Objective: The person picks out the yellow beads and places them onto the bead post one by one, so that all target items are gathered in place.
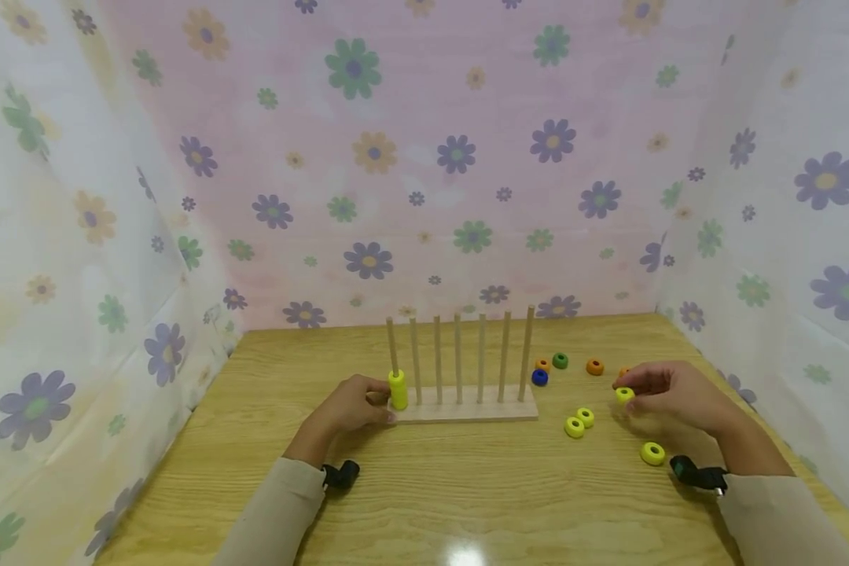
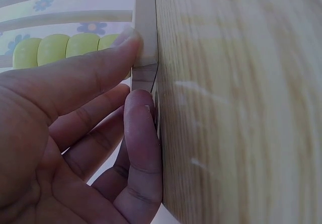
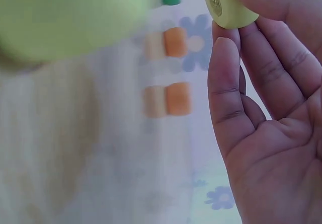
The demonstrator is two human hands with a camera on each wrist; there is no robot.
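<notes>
My left hand grips the left end of a wooden peg stand, which carries a row of several upright pegs. In the left wrist view the thumb presses one side of the base, with fingers curled at its end. A stack of yellow beads sits on the leftmost peg, just beside that hand. Over at the right, my right hand pinches a single yellow bead between thumb and fingers, just above the table. Part of its hole shows in the right wrist view.
Two touching yellow beads lie right of the stand. Another yellow bead is near my right wrist. Farther back are a blue bead, a green bead and orange beads. Flowered cloth surrounds the wood-grain table.
</notes>
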